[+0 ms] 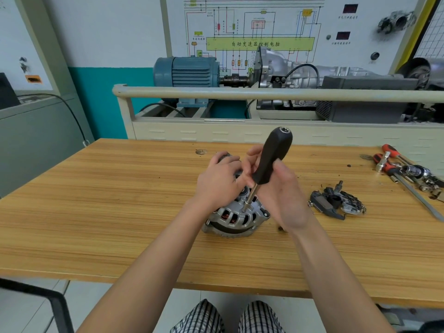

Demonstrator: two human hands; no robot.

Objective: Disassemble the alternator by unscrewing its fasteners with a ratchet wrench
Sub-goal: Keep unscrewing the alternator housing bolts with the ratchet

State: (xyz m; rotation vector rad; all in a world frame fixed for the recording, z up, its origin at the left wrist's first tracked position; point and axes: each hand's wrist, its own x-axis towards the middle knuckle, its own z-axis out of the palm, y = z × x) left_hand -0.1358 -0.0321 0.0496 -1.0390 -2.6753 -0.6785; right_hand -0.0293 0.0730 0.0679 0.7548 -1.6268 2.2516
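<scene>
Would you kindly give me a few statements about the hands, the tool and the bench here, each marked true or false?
1. The right hand holds a black-handled driver. True.
2. The driver's tip meets the alternator housing. True.
3. The alternator lies on the floor. False: it sits on the wooden table.
4. The left hand rests flat on the table, away from the alternator. False: it is on top of the alternator, steadying it.
5. A removed black part lies on the table to the right of the alternator. True.
6. The red-handled tools are beside the left hand. False: they lie at the table's far right.
</scene>
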